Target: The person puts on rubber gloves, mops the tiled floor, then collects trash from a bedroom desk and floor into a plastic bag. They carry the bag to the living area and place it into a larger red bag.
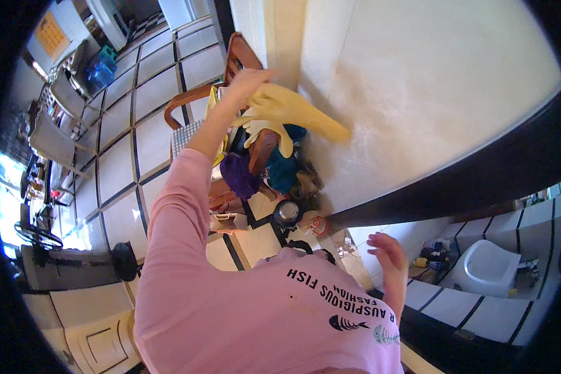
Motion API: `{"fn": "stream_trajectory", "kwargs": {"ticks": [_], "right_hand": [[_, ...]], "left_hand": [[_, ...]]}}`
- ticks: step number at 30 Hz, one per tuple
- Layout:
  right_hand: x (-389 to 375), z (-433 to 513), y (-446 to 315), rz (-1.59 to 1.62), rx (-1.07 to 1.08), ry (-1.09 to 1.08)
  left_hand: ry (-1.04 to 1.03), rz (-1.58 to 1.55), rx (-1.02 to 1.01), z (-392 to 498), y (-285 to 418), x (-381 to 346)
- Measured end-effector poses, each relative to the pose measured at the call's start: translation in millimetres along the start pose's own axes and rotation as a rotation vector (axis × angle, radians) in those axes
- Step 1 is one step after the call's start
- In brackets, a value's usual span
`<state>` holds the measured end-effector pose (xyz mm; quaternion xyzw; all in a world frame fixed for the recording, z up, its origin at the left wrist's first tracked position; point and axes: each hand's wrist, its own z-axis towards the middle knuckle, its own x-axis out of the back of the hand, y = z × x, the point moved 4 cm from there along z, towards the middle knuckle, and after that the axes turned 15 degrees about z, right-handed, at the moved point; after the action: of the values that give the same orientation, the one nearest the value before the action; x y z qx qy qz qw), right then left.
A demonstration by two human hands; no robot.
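Observation:
My left hand [250, 88] is stretched forward over a wooden armchair [264, 149], gripping a yellow rubber glove [301, 110] near its finger end. The glove's cuff points right, towards the white wall, and is blurred. Just below it, a paler rubber glove [266, 128] lies partly behind the chair's armrest; whether my hand also touches it is unclear. A purple cloth [238, 175] and a teal cloth [283, 170] hang about that armrest. Low on the right, my right hand [389, 250] is raised beside a doorway, fingers apart and slightly curled, with nothing in them.
A white wall [425, 93] rises right of the chair. Below the chair, a dark round container with a metallic top [288, 211] and a paper bag [228, 222] stand on the tiled floor [154, 103]. A white plastic chair [488, 266] sits beyond the doorway; more chairs [53, 140] stand left.

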<state>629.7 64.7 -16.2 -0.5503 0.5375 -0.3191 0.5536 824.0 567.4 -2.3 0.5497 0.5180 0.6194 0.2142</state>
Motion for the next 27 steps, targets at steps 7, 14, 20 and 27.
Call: {"fn": "stream_trajectory", "kwargs": {"ticks": [7, 14, 20, 27], "right_hand": [[-55.4, -70.8, -152.4, -0.359, 1.12, -0.493], [-87.4, -100.6, -238.2, 0.003, 2.044, -0.741], [-37.3, -134.8, -250.7, -0.196, 2.216, -0.584], [76.5, -150.8, -267.3, -0.311, 2.248, -0.464]], "left_hand": [[0.382, 0.854, -0.145, 19.7, -101.4, 42.6], [0.046, 0.142, -0.194, 29.1, -131.6, -15.6], [-0.213, 0.541, 0.039, 40.9, -142.1, 5.2], [-0.192, 0.271, -0.026, -76.2, -31.1, -18.3]]}}
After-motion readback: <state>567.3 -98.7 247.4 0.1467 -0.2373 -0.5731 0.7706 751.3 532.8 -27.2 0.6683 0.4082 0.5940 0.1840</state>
